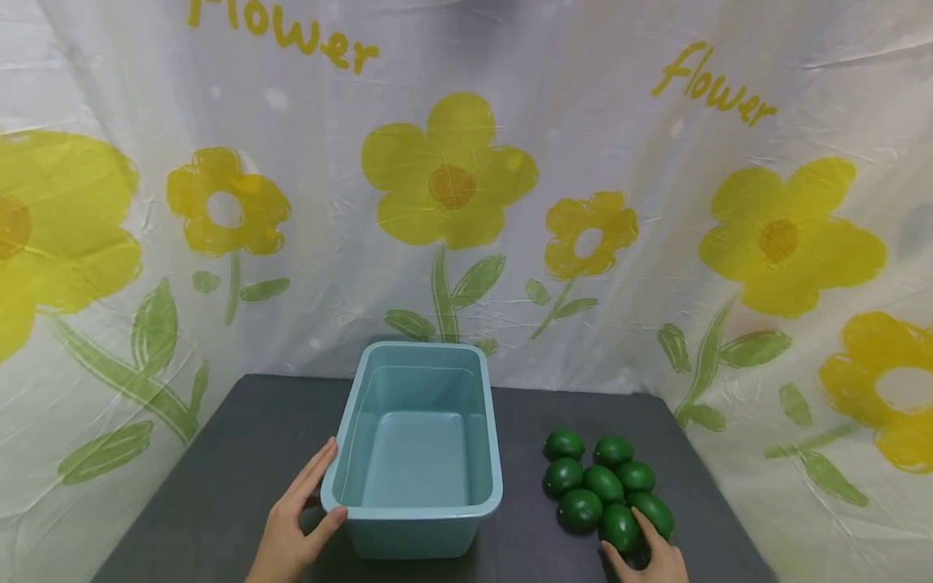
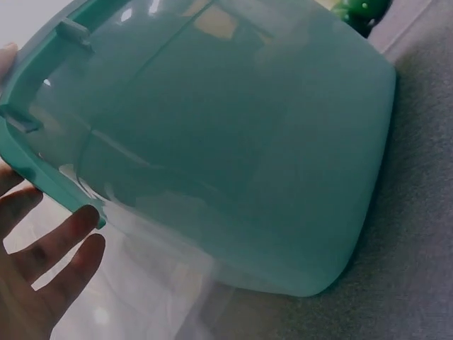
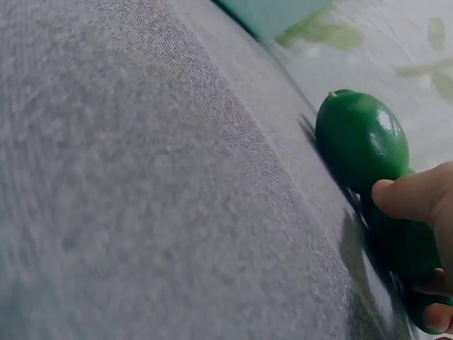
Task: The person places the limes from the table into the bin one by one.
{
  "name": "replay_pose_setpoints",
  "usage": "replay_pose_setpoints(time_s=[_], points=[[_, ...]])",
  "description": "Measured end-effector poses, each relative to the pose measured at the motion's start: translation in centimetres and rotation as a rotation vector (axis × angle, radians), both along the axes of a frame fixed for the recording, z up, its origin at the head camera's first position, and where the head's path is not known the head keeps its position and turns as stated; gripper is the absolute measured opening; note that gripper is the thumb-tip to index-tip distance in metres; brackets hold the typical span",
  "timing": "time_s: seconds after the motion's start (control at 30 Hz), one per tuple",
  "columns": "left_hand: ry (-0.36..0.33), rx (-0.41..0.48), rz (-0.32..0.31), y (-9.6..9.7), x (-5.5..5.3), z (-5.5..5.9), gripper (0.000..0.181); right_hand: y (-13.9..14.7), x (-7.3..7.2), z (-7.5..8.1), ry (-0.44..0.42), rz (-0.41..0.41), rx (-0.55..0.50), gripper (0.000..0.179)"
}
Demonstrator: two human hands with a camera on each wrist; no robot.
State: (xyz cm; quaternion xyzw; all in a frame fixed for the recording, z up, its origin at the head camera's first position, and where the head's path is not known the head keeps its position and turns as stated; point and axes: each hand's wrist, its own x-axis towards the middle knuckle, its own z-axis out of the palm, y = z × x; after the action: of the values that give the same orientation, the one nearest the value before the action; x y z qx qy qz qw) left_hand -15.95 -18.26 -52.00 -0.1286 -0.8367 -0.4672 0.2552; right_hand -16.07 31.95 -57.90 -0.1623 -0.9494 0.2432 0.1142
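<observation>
A light blue plastic bin (image 1: 411, 536) stands on the dark table, its inside bare. At its left side is my left hand (image 1: 295, 514), fingers extended along the rim and thumb at the near corner. The left wrist view shows the spread fingers (image 2: 60, 244) at the bin's rim (image 2: 49, 188). To the right of the bin lies a cluster of several glossy dark green limes (image 1: 603, 484). My right hand (image 1: 652, 563) has its thumb and a finger around the nearest lime (image 1: 619, 528). In the right wrist view the thumb (image 3: 407, 197) overlaps the limes (image 3: 361, 138).
A grey-black cloth covers the table (image 1: 211, 478). Behind and at both sides hangs a white curtain (image 1: 321, 308) printed with yellow flowers, close to the table's far edge. A strip of table (image 1: 521, 461) separates the bin from the limes.
</observation>
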Motion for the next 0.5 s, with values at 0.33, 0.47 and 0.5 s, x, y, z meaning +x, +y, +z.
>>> replay_pose_setpoints(time_s=[0.33, 0.47, 0.5], points=[[0.052, -0.140, 0.045, -0.9, -1.3, -0.2, 0.083, -1.2, -0.3, -0.1, 0.103, -0.069, 0.022, 0.076], [0.112, -0.180, 0.090, -0.8, -1.0, -1.0, 0.091, -1.3, -0.1, -0.6, 0.117, -0.091, 0.034, 0.076], [0.128, -0.175, 0.095, -0.7, -0.9, -1.1, 0.092, -1.4, 0.0, -0.8, 0.126, -0.104, 0.039, 0.077]])
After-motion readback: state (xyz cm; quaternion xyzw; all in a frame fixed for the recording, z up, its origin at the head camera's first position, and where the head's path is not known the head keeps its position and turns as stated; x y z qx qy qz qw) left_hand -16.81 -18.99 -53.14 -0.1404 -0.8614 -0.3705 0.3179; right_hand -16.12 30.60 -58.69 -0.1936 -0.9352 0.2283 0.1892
